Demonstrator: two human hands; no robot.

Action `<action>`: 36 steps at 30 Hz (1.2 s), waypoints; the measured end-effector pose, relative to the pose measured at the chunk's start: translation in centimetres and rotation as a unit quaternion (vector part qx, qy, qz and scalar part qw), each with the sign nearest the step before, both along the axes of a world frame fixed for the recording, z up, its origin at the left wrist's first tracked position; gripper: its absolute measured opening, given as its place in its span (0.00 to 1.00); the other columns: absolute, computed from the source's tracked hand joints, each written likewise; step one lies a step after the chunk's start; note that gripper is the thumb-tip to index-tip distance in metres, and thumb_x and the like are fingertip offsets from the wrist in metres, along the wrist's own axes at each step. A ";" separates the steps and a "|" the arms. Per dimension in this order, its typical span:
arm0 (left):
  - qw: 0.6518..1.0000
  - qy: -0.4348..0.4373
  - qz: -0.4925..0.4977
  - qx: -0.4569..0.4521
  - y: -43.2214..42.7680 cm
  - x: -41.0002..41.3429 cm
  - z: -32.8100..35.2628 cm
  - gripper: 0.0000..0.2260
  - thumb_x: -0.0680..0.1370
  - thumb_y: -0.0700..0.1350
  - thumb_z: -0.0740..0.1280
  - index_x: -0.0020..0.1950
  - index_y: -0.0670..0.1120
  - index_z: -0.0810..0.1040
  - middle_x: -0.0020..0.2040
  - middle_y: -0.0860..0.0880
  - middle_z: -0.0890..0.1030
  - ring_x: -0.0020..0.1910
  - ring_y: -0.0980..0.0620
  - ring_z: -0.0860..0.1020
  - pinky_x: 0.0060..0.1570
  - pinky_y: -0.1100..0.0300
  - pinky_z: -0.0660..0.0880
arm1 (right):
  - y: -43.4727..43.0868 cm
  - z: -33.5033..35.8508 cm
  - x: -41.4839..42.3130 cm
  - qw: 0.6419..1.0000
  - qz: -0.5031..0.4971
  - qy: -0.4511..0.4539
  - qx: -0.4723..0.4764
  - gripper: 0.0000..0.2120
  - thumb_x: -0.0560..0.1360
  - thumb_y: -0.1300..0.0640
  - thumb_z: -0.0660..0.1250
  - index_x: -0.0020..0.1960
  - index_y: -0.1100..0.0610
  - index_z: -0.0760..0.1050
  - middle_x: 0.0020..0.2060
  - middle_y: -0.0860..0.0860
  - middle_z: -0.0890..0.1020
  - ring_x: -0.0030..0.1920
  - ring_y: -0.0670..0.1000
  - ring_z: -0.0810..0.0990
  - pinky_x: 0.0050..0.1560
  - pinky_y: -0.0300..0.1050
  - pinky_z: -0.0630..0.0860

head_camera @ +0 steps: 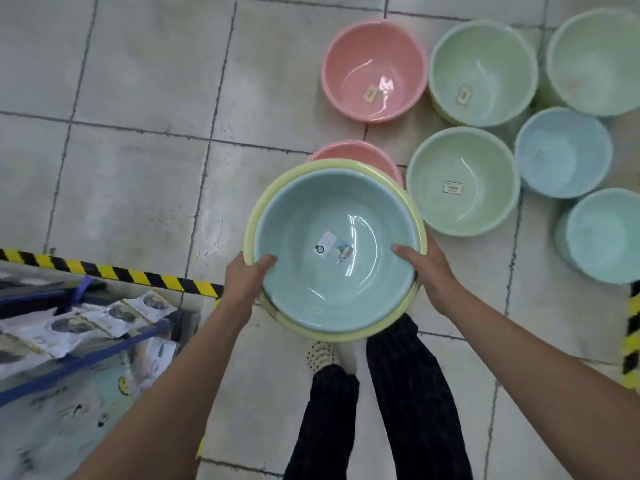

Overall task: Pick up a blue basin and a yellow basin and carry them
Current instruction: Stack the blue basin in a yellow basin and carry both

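Observation:
A blue basin [311, 216] sits nested inside a slightly larger yellow basin [273, 188], whose rim shows all around it. Both are held up above the tiled floor in front of my legs. My left hand [247, 275] grips the left rims, thumb inside the blue basin. My right hand [431, 268] grips the right rims the same way. A paper label lies on the blue basin's bottom.
Several more basins stand on the floor ahead and to the right: pink [374, 71], a second pink one [360, 155] partly hidden, green [483, 72], green [462, 181], blue [562, 152]. A shelf of packaged goods [76, 323] behind yellow-black tape [114, 271] is at my left.

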State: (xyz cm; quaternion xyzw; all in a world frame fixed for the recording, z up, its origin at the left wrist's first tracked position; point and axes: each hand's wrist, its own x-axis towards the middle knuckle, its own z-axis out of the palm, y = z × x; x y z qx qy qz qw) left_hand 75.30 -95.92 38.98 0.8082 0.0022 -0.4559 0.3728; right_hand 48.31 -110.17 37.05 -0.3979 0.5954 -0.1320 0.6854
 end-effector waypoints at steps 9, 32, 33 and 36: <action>0.982 0.028 -0.186 -0.030 -10.5 -14.5 6.7 0.15 0.67 0.49 0.72 0.52 0.48 0.82 0.48 0.46 0.85 0.43 0.46 0.82 0.35 0.59 0.76 | 1.4 8.0 -17.7 0.978 -0.205 0.023 -0.004 0.28 0.74 0.58 0.75 0.71 0.46 0.72 0.60 0.50 0.83 0.58 0.52 0.83 0.58 0.53 0.81; 0.899 0.065 -0.433 -0.012 -26.3 -55.0 7.5 0.04 0.76 0.42 0.74 0.50 0.47 0.81 0.44 0.46 0.86 0.41 0.46 0.84 0.41 0.55 0.82 | 3.9 10.7 -53.2 0.867 -0.493 0.057 0.041 0.27 0.74 0.72 0.68 0.69 0.51 0.74 0.56 0.52 0.84 0.55 0.54 0.83 0.50 0.50 0.80; 0.897 0.065 -0.438 -0.010 -27.0 -56.0 7.3 0.04 0.76 0.42 0.73 0.50 0.46 0.81 0.44 0.46 0.86 0.41 0.46 0.84 0.39 0.56 0.82 | 3.3 10.3 -54.1 0.864 -0.497 0.062 0.047 0.27 0.74 0.72 0.68 0.68 0.50 0.74 0.56 0.52 0.84 0.55 0.54 0.83 0.52 0.51 0.79; 0.886 0.068 -0.458 -0.003 -29.5 -58.1 6.7 0.07 0.76 0.44 0.74 0.53 0.45 0.82 0.46 0.45 0.87 0.42 0.45 0.86 0.39 0.56 0.83 | 1.1 9.6 -56.2 0.858 -0.505 0.071 0.056 0.25 0.75 0.72 0.67 0.64 0.48 0.75 0.53 0.50 0.84 0.54 0.54 0.82 0.50 0.50 0.79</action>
